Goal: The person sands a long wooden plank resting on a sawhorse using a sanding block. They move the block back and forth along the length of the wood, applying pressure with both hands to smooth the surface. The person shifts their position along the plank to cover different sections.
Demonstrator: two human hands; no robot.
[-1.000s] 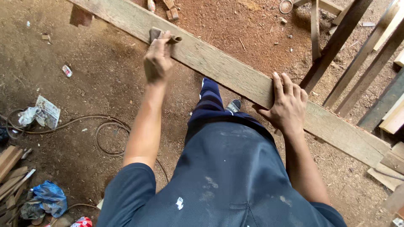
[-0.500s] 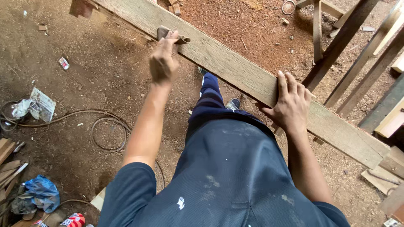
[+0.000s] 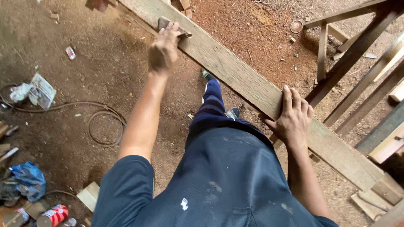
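- Since the earlier frames the left hand point(image 3: 164, 48) has slid further along the plank point(image 3: 248, 82), away from the body; the right hand point(image 3: 292, 117) has stayed in its place on the board's near edge.
- The left hand is closed over a small folded piece, seemingly sandpaper point(image 3: 182, 32), and presses it flat on the plank's top face; the arm is stretched nearly straight, which suits a long rubbing stroke.
- The right hand lies spread, fingers over the top face and thumb under the near edge, gripping the plank itself. Judging by the pose, it steadies the board against the push of the other hand.
- The plank runs on a slant from beyond the left hand, under the right hand, and on past it to the right, where its end rests near offcuts point(image 3: 370, 201). What holds it up I cannot tell.
- Between the two hands, below the board, a leg in dark blue trousers steps forward on a shoe point(image 3: 232, 112).
- Beyond the right hand stands a frame point(image 3: 349, 54) of dark slanting timbers.
- The floor point(image 3: 84, 84) is bare earth, with reddish sawdust beyond the plank.
- Left of the left arm a cable point(image 3: 105, 126) loops on the ground, with crumpled paper point(image 3: 38, 90) further out.
- Near the left elbow lie a blue bag point(image 3: 27, 180) and a red can point(image 3: 52, 215).
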